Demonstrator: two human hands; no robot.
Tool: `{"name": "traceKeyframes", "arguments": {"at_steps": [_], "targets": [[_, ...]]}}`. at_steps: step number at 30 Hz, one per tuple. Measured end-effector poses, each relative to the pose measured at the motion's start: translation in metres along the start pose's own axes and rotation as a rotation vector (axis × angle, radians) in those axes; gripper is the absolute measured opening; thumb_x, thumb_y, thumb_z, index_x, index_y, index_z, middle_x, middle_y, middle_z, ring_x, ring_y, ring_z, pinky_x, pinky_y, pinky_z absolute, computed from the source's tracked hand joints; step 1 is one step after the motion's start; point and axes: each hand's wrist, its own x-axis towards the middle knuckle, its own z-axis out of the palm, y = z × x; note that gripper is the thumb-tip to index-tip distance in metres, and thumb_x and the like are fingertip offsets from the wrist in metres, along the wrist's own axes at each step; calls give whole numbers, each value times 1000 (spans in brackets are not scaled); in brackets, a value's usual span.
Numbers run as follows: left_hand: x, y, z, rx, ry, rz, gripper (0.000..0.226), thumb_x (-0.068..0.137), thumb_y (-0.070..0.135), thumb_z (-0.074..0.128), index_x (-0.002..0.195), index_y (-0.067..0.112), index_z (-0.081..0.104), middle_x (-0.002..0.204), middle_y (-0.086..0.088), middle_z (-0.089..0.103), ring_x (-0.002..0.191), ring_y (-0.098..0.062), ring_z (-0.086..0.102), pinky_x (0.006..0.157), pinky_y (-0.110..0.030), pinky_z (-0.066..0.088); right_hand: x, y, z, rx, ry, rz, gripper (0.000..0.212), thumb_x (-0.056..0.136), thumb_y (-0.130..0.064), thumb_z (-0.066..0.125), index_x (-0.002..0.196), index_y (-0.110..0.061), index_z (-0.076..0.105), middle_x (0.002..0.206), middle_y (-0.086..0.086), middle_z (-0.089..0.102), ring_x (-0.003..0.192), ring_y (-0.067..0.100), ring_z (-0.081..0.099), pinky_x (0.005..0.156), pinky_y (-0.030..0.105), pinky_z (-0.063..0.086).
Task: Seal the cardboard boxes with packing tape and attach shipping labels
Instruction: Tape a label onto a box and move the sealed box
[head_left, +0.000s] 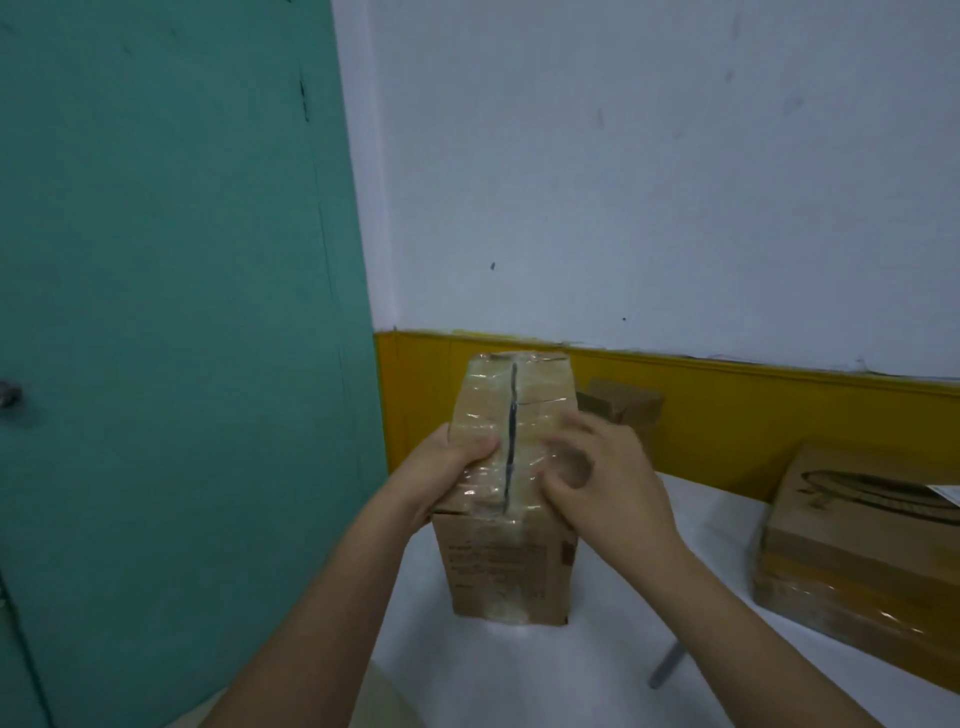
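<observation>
A tall brown cardboard box (506, 566) stands upright on the white table (649, 597). Its top flaps are covered in clear packing tape, with a dark seam running down the middle. My left hand (449, 465) grips the top left edge of the box, thumb pressed on the taped flap. My right hand (597, 478) rests on the right flap, fingers curled and pressing on the tape beside the seam. No tape roll or label is visible in either hand.
A larger taped box (857, 545) with a white label corner (945, 493) sits at the right. A small box (623, 402) stands behind, against the yellow wall band. A green door (171, 338) fills the left side. A table leg (667, 665) shows below.
</observation>
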Motion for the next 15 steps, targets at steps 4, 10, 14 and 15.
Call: {"name": "traceKeyframes", "arguments": {"at_steps": [4, 10, 14, 15], "targets": [[-21, -9, 7, 70, 42, 222, 38, 90, 39, 72, 124, 33, 58, 115, 9, 73, 99, -8, 72, 88, -29, 57, 23, -2, -6, 308, -195, 330, 120, 75, -56, 77, 158, -17, -1, 159, 3, 30, 143, 23, 33, 107, 29, 32], [-39, -44, 28, 134, 57, 320, 66, 81, 45, 79, 135, 39, 41, 128, 16, 63, 115, 0, 62, 102, -29, 50, 9, 8, 6, 325, 12, 267, 108, 64, -75, 69, 151, -25, 29, 138, 2, 45, 129, 18, 41, 104, 39, 41], [-34, -21, 30, 120, 2, 266, 63, 75, 56, 75, 116, 28, 37, 123, -4, 60, 103, -10, 65, 79, -25, 58, 30, -2, -27, 381, 81, 454, 103, 64, -92, 43, 123, -8, 51, 118, 8, 53, 110, 25, 52, 88, 38, 43], [-34, -9, 31, 84, 7, 254, 62, 74, 64, 65, 115, 26, 37, 122, -6, 59, 101, -12, 64, 79, -29, 59, 36, -7, -34, 381, 80, 499, 103, 66, -91, 43, 122, -4, 51, 117, 9, 55, 107, 27, 53, 84, 38, 43]]}}
